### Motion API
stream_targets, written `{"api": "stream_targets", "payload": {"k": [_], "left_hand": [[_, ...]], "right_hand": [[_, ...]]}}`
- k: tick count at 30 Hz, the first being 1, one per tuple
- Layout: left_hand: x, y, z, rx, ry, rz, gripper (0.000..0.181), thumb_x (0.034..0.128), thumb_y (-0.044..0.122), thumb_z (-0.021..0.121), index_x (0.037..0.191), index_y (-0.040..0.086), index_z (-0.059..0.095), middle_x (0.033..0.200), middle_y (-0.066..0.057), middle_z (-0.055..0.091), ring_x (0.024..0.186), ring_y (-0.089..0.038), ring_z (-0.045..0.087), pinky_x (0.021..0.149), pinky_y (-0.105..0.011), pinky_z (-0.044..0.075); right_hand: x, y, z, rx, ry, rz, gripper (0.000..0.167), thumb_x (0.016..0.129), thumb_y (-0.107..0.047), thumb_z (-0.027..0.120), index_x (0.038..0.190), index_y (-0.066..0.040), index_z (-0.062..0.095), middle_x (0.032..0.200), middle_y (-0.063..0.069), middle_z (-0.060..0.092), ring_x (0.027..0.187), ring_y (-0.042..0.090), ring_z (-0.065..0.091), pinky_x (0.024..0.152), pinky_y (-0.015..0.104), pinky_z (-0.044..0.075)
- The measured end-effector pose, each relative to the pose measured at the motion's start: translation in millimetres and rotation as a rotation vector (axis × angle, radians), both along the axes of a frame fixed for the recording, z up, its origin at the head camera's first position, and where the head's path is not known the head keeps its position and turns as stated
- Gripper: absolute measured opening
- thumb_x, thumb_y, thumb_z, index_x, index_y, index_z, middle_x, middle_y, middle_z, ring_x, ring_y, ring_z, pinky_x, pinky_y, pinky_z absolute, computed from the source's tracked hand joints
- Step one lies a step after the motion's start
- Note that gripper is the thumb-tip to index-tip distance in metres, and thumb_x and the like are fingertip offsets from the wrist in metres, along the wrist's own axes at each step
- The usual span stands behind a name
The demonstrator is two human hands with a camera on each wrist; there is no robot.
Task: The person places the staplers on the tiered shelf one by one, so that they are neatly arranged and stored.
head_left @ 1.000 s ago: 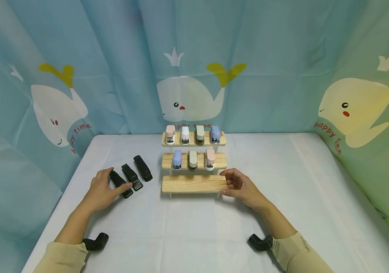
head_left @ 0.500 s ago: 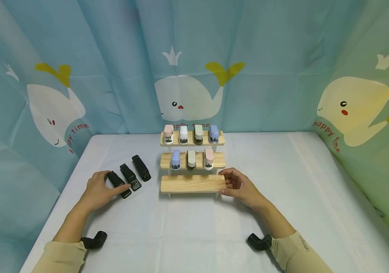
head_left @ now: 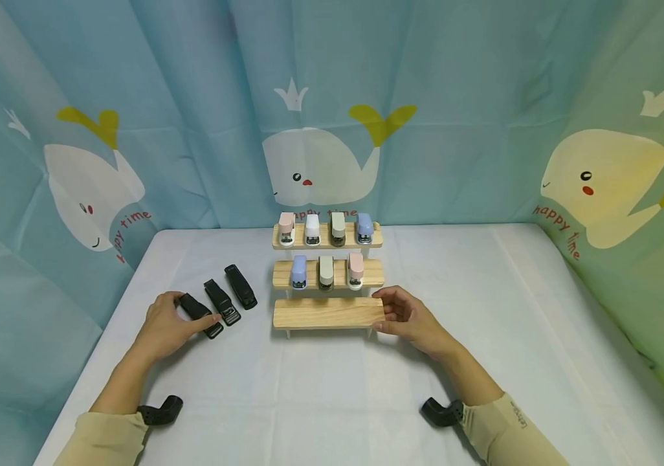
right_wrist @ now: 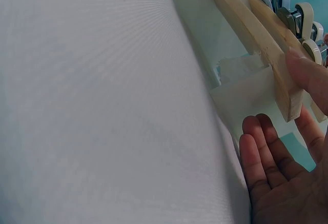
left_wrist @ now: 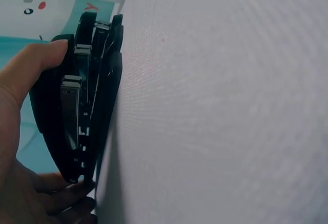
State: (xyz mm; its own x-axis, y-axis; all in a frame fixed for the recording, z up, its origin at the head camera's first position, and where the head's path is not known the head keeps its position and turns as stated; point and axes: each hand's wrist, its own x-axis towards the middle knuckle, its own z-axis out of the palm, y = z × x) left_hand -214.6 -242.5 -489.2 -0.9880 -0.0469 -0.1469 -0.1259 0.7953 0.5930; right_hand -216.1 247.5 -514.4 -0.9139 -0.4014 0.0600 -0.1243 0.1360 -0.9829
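In the head view, my left hand (head_left: pixel 162 329) grips the nearest of three black staplers (head_left: pixel 195 309) lengthwise. The left wrist view has the thumb at one end of this black stapler (left_wrist: pixel 48 106) and the fingers curled at the other, low by the white cloth. Beside it lie the middle black stapler (head_left: pixel 222 303) and the far one (head_left: pixel 241 287). At the right end of the bottom board of a three-tier wooden shelf (head_left: pixel 327 314), my right hand (head_left: pixel 416 327) pinches the board between thumb and index finger. Its other fingers hang below the board (right_wrist: pixel 287 88).
Small pastel staplers stand on the upper tiers: several on the top board (head_left: pixel 352 237), three on the middle board (head_left: pixel 279 275). The bottom board bears nothing. A white cloth (head_left: pixel 309 401) covers the table. Behind hangs a blue whale-print curtain (head_left: pixel 454 162).
My left hand has drawn in slightly, its fingers coming closer round the near end of the black stapler. The right hand keeps its place on the shelf. The whole view shifts slightly.
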Motion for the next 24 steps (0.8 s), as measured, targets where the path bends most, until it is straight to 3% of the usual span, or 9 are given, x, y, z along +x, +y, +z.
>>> {"api": "stream_targets", "payload": {"k": [8, 24], "left_hand": [[1.0, -1.0, 0.4, 0.033, 0.020, 0.024, 0.121, 0.0818, 0.068, 0.077, 0.155, -0.012, 0.023, 0.156, -0.038, 0.032, 0.143, -0.053, 0.035, 0.114, -0.066, 0.035], [6.3, 4.5, 3.9, 0.058, 0.056, 0.078, 0.118, 0.0803, 0.072, 0.076, 0.157, -0.004, 0.028, 0.152, -0.032, 0.044, 0.134, -0.047, 0.050, 0.107, -0.060, 0.044]], "right_hand": [[-0.7, 0.4, -0.7, -0.007, -0.003, 0.006, 0.057, 0.088, -0.002, 0.080, 0.138, -0.002, 0.053, 0.125, 0.012, 0.058, 0.103, 0.018, 0.062, 0.087, 0.026, 0.055], [0.6, -0.1, -0.7, -0.014, -0.007, 0.009, 0.057, 0.088, -0.002, 0.080, 0.138, -0.001, 0.052, 0.124, 0.012, 0.059, 0.103, 0.019, 0.064, 0.087, 0.027, 0.057]]}}
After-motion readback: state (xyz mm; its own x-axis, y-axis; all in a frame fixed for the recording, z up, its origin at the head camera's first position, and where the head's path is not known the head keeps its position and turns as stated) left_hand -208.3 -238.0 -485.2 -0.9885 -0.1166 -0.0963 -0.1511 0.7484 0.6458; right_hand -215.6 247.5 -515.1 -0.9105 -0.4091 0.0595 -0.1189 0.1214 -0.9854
